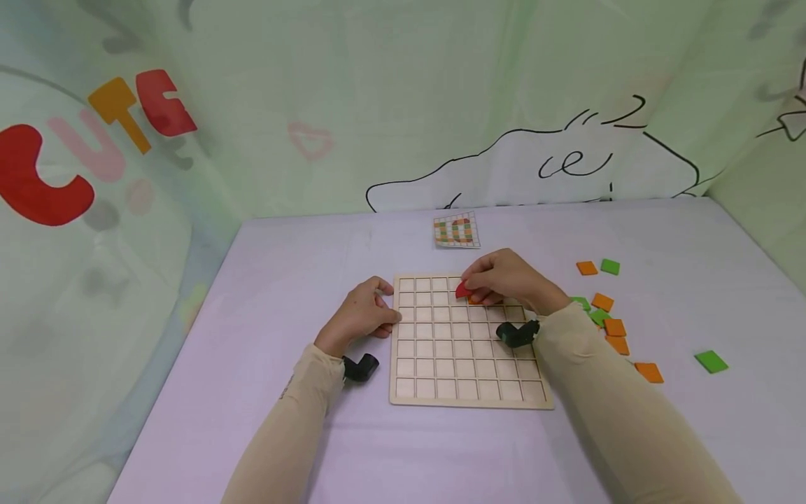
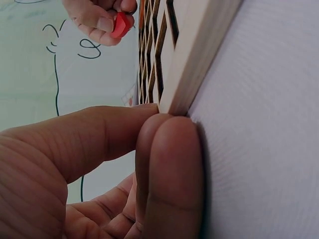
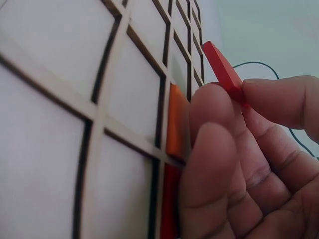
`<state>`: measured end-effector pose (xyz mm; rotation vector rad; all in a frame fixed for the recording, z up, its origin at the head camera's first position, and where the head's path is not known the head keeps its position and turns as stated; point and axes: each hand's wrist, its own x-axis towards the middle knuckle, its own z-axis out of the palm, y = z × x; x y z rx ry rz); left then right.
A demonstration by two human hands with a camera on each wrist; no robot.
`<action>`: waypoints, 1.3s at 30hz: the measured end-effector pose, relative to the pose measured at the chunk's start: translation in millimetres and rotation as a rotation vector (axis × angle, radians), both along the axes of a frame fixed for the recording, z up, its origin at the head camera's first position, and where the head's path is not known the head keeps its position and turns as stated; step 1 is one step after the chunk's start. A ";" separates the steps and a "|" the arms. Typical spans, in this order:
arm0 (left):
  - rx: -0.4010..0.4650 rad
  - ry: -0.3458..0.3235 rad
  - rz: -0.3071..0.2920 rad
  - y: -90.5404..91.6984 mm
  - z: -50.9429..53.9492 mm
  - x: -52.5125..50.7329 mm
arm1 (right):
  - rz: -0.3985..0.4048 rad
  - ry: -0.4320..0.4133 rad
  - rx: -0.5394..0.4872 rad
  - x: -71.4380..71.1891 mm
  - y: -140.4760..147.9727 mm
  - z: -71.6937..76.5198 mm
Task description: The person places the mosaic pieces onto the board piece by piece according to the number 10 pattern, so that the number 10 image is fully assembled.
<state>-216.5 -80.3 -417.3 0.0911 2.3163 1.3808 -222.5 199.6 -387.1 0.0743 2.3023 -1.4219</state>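
My right hand (image 1: 511,277) pinches a small red tile (image 1: 462,290) with a curved edge between thumb and fingers, just over the upper part of a wooden grid board (image 1: 472,403). In the right wrist view this red tile (image 3: 223,69) stands tilted, clear of the grid. Below those fingers, an orange tile (image 3: 176,119) and a red tile (image 3: 170,199) lie in grid cells, partly hidden by the hand. At the board's left side my left hand (image 1: 360,312) pinches the frame's edge (image 2: 192,64) between its thumb and fingers.
Behind the board lies a printed grid pattern card (image 1: 456,231). To the right, several loose orange tiles (image 1: 614,327) and green tiles (image 1: 610,267) are scattered, some partly behind the right sleeve. One green tile (image 1: 711,361) lies farther right. A printed cloth backdrop (image 1: 315,105) rises behind the table.
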 end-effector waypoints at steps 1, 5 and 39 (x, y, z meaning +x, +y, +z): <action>0.000 -0.001 0.000 0.1 -0.1 -0.1 | 0.004 0.001 0.005 -0.2 -0.4 -0.4; 0.002 -0.001 -0.002 0.1 -0.7 -0.7 | 0.013 0.003 0.020 -0.6 -2.0 -1.6; 0.028 -0.005 -0.009 -2.2 -1.0 -0.3 | 0.031 0.043 0.028 2.3 -5.3 -5.1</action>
